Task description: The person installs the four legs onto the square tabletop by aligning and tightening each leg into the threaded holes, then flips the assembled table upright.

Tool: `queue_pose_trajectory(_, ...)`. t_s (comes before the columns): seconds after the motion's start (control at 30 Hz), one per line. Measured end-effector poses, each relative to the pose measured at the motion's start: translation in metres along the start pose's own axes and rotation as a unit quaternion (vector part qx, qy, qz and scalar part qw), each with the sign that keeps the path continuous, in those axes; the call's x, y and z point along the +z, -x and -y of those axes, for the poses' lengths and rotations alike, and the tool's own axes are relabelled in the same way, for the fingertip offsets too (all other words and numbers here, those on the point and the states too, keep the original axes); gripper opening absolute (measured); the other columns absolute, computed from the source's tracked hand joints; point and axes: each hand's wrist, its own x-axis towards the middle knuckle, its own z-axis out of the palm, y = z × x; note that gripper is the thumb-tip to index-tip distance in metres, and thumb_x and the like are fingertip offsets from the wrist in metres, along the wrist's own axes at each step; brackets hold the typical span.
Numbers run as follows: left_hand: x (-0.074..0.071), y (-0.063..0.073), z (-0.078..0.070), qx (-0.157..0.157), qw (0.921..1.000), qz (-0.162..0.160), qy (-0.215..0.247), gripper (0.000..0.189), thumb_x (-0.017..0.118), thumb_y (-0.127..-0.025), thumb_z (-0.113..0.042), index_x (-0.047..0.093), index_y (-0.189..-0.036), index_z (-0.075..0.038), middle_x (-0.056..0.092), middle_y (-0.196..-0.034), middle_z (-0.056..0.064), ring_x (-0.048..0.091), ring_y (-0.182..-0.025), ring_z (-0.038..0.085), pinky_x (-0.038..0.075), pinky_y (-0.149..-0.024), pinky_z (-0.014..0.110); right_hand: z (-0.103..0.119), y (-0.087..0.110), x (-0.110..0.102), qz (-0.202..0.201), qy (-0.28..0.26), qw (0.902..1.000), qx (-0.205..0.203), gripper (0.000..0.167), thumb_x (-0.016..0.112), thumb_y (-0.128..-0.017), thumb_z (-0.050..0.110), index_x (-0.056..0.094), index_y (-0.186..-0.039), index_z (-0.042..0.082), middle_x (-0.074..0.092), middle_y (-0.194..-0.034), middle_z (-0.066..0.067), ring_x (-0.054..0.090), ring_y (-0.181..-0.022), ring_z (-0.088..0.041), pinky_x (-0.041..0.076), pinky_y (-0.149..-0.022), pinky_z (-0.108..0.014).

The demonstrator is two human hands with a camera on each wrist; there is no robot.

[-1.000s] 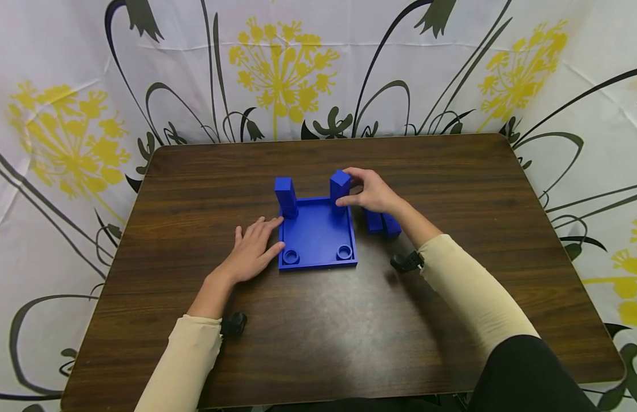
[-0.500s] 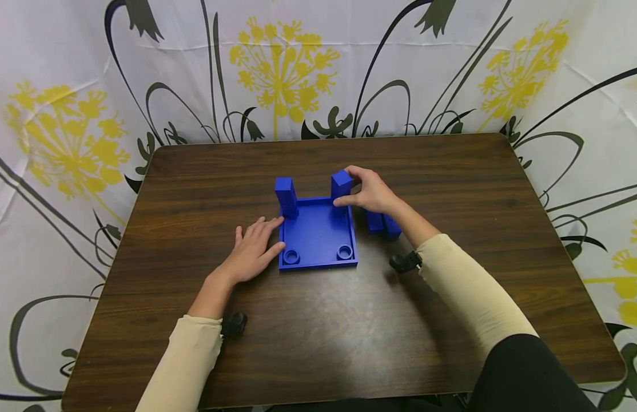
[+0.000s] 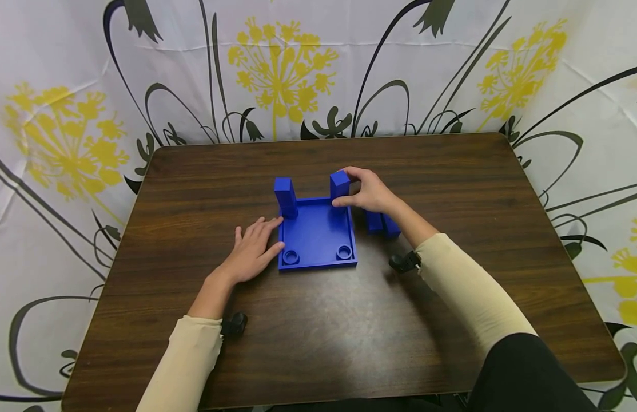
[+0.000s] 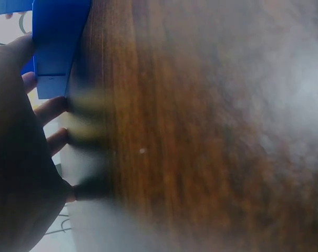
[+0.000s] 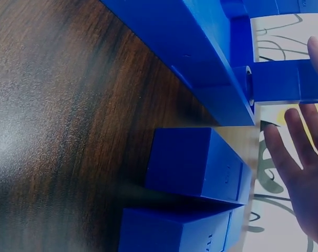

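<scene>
A blue square tabletop [image 3: 318, 237], raised-rimmed like a shallow tray, lies with its inner side up. Round sockets [image 3: 343, 252] show at its two near corners. One square blue leg [image 3: 285, 195] stands upright at the far left corner. At the far right corner my right hand [image 3: 369, 191] holds a second upright leg [image 3: 340, 184] between thumb and fingers. In the right wrist view, that leg [image 5: 277, 81] meets its corner socket. My left hand [image 3: 253, 249] lies against the tabletop's left side with fingers spread; the left wrist view shows it beside the blue rim [image 4: 56, 47].
Two loose blue legs [image 5: 180, 160] lie side by side on the wooden table [image 3: 195, 189], just right of the tabletop and partly under my right forearm. A white flower-patterned curtain [image 3: 308, 74] hangs behind the table's far edge.
My right thumb has shifted very slightly left on the far right leg, which stays at its corner. The left hand and the tabletop look unmoved.
</scene>
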Motion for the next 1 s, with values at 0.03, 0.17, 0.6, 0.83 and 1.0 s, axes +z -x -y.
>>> queue_pose_trajectory(0.03,-0.0001,0.0000,-0.0001,0.000,1.0000,-0.001,0.000,0.064,0.038,-0.103,-0.053,0.020,-0.157,-0.025,0.025,-0.159,0.009,0.007,-0.148,0.032,-0.005,-0.105,0.071,-0.0004,-0.0002,-0.0006,0.006,-0.011,0.9999,-0.003,0.062,0.086,-0.077,0.016,0.057,-0.131,0.004,0.064,-0.117,-0.012,0.058,-0.109,-0.025,0.047,-0.094,-0.046)
queue_pose_trajectory(0.17,-0.0007,0.0002,-0.0009,0.004,1.0000,-0.006,0.003,0.063,0.039,-0.103,-0.052,0.022,-0.157,-0.024,0.027,-0.158,0.010,0.009,-0.148,0.034,-0.004,-0.105,0.072,-0.0026,-0.0009,-0.0030,0.038,-0.069,0.9967,-0.018,0.061,0.076,-0.083,0.002,0.052,-0.139,0.003,0.059,-0.130,-0.014,0.055,-0.120,-0.026,0.044,-0.100,-0.043)
queue_pose_trajectory(0.6,-0.0014,-0.0008,-0.0009,-0.002,1.0000,0.003,0.002,0.063,0.037,-0.103,-0.054,0.020,-0.157,-0.026,0.025,-0.159,0.007,0.007,-0.149,0.032,-0.006,-0.106,0.071,-0.0038,0.0011,-0.0082,0.089,-0.100,0.9906,-0.025,0.052,0.060,-0.088,-0.012,0.052,-0.137,0.001,0.061,-0.132,-0.013,0.055,-0.123,-0.024,0.041,-0.104,-0.040)
queue_pose_trajectory(0.83,-0.0011,-0.0006,-0.0018,0.003,1.0000,-0.004,0.007,0.063,0.039,-0.103,-0.052,0.022,-0.157,-0.024,0.026,-0.159,0.010,0.008,-0.148,0.034,-0.006,-0.105,0.072,-0.0083,0.0001,-0.0076,0.103,-0.115,0.9875,-0.033,0.050,0.065,-0.089,-0.006,0.051,-0.138,-0.001,0.057,-0.135,-0.021,0.055,-0.124,-0.025,0.042,-0.103,-0.042)
queue_pose_trajectory(1.0,0.0003,-0.0006,0.0003,0.001,1.0000,-0.004,0.005,0.063,0.038,-0.103,-0.053,0.021,-0.157,-0.025,0.026,-0.159,0.009,0.008,-0.148,0.033,-0.006,-0.105,0.072,-0.0098,-0.0005,-0.0070,0.101,-0.113,0.9879,-0.031,0.050,0.069,-0.088,-0.004,0.054,-0.136,-0.002,0.059,-0.133,-0.018,0.056,-0.122,-0.024,0.045,-0.100,-0.040)
